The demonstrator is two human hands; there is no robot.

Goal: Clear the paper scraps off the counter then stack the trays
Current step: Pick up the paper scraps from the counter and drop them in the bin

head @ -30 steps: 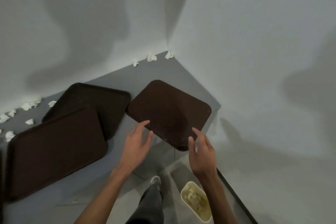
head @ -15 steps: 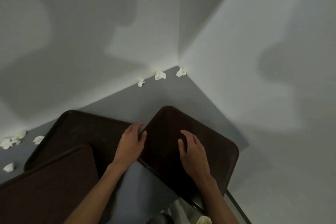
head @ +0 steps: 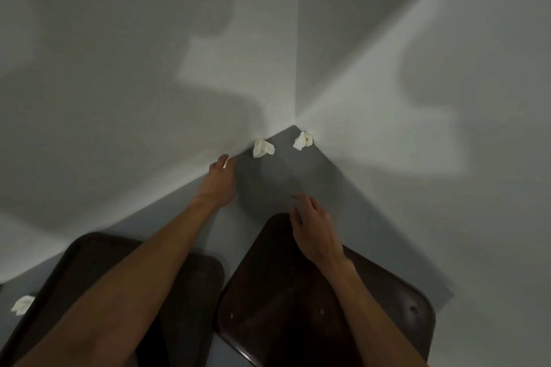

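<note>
Grey counter: left grip pinching white scrap; right grip spread over brown tray.

The left forearm and the right forearm are bare along all the length that shows, lean and long, and narrow at the wrists. The left hand and the right hand are bare too, with slim fingers. Dim light blurs any finer detail.
</note>
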